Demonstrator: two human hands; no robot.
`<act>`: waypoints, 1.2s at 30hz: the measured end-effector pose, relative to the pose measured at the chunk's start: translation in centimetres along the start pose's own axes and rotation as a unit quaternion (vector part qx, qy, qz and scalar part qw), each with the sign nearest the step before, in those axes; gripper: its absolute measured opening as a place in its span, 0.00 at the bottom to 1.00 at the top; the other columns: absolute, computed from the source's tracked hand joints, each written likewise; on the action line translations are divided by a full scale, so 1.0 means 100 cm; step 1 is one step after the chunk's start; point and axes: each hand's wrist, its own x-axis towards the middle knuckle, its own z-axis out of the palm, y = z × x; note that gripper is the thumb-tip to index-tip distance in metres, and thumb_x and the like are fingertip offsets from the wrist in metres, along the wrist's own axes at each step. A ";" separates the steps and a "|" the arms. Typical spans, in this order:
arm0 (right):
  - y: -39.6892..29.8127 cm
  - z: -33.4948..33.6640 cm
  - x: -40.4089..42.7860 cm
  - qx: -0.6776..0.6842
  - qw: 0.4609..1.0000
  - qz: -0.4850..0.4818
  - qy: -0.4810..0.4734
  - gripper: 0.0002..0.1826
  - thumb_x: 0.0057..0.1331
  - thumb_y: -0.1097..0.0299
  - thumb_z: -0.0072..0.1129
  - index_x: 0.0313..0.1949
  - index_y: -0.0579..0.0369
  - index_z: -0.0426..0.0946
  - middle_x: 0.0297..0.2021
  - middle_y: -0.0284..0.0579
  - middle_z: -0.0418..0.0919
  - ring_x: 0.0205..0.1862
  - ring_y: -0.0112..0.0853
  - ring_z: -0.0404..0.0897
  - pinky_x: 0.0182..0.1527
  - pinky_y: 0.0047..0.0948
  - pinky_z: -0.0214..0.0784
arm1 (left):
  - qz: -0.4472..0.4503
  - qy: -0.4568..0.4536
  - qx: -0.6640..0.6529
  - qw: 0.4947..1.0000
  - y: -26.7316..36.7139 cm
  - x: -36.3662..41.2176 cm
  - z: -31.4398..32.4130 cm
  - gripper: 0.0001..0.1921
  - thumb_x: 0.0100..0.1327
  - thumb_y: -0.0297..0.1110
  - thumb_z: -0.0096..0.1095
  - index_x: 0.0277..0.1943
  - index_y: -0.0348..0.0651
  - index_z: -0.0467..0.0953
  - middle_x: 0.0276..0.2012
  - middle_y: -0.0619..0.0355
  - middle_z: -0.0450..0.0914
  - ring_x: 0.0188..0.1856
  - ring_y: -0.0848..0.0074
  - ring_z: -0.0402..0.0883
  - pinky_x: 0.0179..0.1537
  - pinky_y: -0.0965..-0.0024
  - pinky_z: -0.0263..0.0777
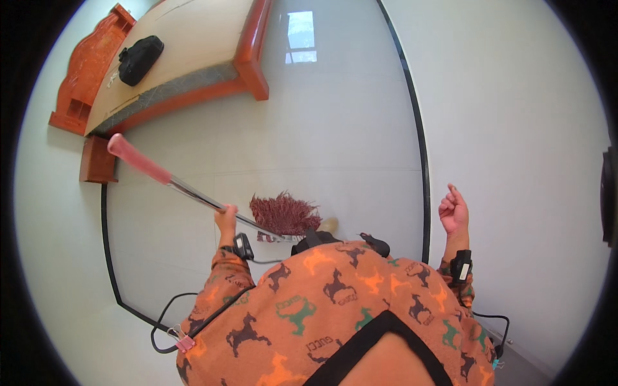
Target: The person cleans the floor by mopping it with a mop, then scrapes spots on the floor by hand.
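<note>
My left hand [226,218] is wrapped around the metal pole [195,194] of a mop. A pink grip [140,159] covers the pole's upper end, which slants up to the left. At the other end, the mop's dark red fringed head [285,212] lies spread on the tiled floor in front of my body. Part of its base is hidden behind my clothing. My right hand [454,212] is raised on the right, near the white wall, with nothing visible in it. Its index finger points up while the other fingers are partly curled.
A wooden bed frame [251,72] with a bare mattress [193,38] stands at the upper left. On it lies a black bag [141,60]. A wooden nightstand [96,159] is beside it. Black skirting [419,130] edges the floor at the right wall. Cables hang near both my arms.
</note>
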 end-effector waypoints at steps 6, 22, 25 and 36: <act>0.045 0.002 0.014 -0.097 0.989 0.114 0.006 0.04 0.53 0.70 0.47 0.30 0.54 0.66 0.14 0.28 0.58 0.12 0.16 0.55 0.15 0.13 0.51 | 0.067 -0.011 -0.160 0.985 0.085 -0.016 -0.021 0.11 0.48 0.30 0.57 0.15 0.36 0.68 0.12 0.59 0.70 0.16 0.82 0.67 0.23 0.79 0.61; 0.126 0.104 0.028 -0.460 0.731 0.318 -0.391 0.13 0.56 0.64 0.47 0.39 0.55 0.66 0.32 0.36 0.70 0.26 0.19 0.66 0.30 0.17 0.65 | 0.324 0.078 -0.369 0.868 0.288 -0.076 -0.094 0.13 0.51 0.32 0.50 0.15 0.44 0.58 0.11 0.65 0.56 0.12 0.83 0.55 0.33 0.71 0.57; 0.137 0.122 0.022 -0.501 0.641 0.438 -0.382 0.24 0.57 0.52 0.43 0.45 0.61 0.61 0.40 0.43 0.69 0.38 0.25 0.70 0.39 0.20 0.65 | 0.355 0.071 -0.374 0.854 0.323 -0.093 -0.096 0.13 0.51 0.37 0.49 0.16 0.45 0.58 0.11 0.66 0.56 0.13 0.83 0.54 0.37 0.69 0.54; 0.147 0.224 -0.018 0.026 0.916 0.382 -0.120 0.23 0.53 0.49 0.48 0.36 0.57 0.62 0.26 0.40 0.70 0.24 0.30 0.70 0.24 0.21 0.66 | 0.441 -0.095 -0.488 0.748 0.418 -0.177 -0.140 0.17 0.49 0.43 0.54 0.17 0.46 0.57 0.10 0.67 0.58 0.13 0.82 0.56 0.35 0.74 0.53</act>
